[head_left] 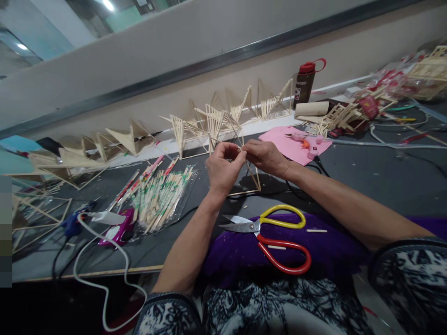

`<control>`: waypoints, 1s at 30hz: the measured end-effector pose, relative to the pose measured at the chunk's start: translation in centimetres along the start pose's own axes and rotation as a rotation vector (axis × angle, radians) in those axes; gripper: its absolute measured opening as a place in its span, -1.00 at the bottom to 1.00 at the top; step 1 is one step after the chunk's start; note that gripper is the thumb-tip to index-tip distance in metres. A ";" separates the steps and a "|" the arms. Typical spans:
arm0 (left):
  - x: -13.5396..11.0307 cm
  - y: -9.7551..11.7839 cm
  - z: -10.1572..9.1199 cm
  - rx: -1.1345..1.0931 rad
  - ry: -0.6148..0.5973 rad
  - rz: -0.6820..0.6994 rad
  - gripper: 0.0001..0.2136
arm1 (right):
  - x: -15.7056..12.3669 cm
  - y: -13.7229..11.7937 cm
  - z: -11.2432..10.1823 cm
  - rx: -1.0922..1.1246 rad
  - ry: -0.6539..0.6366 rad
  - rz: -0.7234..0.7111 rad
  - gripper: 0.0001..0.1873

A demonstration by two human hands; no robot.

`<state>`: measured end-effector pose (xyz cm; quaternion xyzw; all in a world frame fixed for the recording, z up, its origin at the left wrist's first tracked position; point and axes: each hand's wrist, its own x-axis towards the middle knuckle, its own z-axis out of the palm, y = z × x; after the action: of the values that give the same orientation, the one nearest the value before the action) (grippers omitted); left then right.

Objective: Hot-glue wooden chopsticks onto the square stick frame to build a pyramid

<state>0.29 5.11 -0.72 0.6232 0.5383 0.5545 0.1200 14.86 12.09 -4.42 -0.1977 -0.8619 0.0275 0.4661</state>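
Observation:
My left hand (224, 170) and my right hand (266, 157) meet over the dark table, fingertips pinched together. Both grip the top of a small frame of thin wooden sticks (257, 179); its lower edges stand on the table below my hands. The exact joint between my fingers is mostly hidden. Nearer to me, large scissors (252, 226) with one yellow and one red handle lie spread apart on a purple cloth (230, 253). A short loose stick (317, 231) rests on that cloth too. Right of my hands, a pink glue gun (310, 144) lies on a pink sheet (272, 136).
Bagged chopsticks (164, 197) lie to the left, near a blue glue gun (72, 224) and a magenta phone-like object (120, 228) with a white cable (75, 270). Stick models (216, 121) line the wall. A red-lidded bottle (303, 86) stands behind, with a stick pile (349, 116) at right.

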 end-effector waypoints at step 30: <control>0.0 -0.8 -0.4 -0.159 -0.097 -0.011 -0.85 | -0.1 0.2 0.2 -0.058 0.024 -0.026 -0.80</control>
<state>-0.45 5.25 -1.12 0.6349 0.4897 0.5638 0.1980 14.83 12.22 -4.62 -0.2001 -0.8592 -0.0061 0.4708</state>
